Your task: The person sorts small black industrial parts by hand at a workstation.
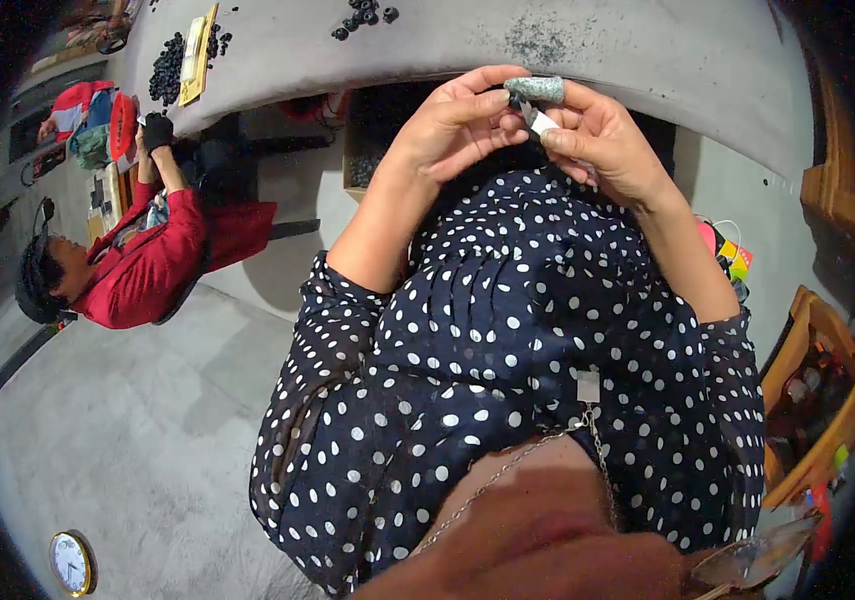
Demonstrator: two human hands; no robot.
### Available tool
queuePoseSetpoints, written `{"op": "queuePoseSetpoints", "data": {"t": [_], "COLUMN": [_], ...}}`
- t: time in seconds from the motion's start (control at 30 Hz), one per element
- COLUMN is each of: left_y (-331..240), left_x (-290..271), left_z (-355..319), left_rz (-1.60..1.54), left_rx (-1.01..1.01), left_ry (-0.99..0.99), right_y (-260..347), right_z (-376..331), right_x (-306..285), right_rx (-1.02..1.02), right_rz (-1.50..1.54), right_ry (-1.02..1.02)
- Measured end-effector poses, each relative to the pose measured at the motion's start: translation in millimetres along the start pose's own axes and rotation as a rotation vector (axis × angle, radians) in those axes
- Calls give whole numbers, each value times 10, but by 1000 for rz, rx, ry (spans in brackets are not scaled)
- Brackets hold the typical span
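Note:
Both of my hands are raised close together at the near edge of the grey table (pixel 647 45). My left hand (pixel 452 125) pinches a small black part (pixel 516 102) between thumb and fingertips. In my right hand (pixel 602 135) is a small flat tool with a white end (pixel 541 122), gripped between thumb and fingers. Its dark tip points at the black part, and I cannot tell whether it is a blade. A grey-green speckled finger cover (pixel 535 89) sits over the right index finger, just above the black part.
Black crumbs (pixel 537 42) lie scattered on the table, with several small black parts (pixel 359 18) farther left. A pile of black pieces (pixel 167 72) lies beside a yellow tray (pixel 197 60). A co-worker in red (pixel 152 260) sits at left. A wooden crate (pixel 812 400) stands at right.

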State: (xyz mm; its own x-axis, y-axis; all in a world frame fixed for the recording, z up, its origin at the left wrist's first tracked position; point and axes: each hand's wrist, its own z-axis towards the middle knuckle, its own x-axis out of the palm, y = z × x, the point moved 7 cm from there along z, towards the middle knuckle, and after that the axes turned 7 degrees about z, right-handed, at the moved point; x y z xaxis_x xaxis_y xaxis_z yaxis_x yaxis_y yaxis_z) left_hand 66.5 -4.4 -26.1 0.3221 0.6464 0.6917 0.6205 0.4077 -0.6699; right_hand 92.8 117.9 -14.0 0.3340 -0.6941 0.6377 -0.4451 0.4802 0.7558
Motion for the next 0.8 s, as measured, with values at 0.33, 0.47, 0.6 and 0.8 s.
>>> {"op": "queuePoseSetpoints", "data": {"t": [0.33, 0.47, 0.6, 0.8], "left_y": [84, 93, 125, 148], "left_x": [-28, -29, -96, -28], "left_z": [58, 72, 68, 50], "left_rz": [-180, -172, -127, -187], "left_rx": [-53, -48, -40, -38], "left_ry": [-6, -52, 11, 81], "right_y": [-1, -22, -9, -44], "right_z": [69, 80, 86, 83], "right_x": [-65, -92, -55, -55], "right_rx": [6, 16, 26, 44], "right_rz": [16, -23, 23, 19], "right_ry": [-30, -34, -50, -7]}}
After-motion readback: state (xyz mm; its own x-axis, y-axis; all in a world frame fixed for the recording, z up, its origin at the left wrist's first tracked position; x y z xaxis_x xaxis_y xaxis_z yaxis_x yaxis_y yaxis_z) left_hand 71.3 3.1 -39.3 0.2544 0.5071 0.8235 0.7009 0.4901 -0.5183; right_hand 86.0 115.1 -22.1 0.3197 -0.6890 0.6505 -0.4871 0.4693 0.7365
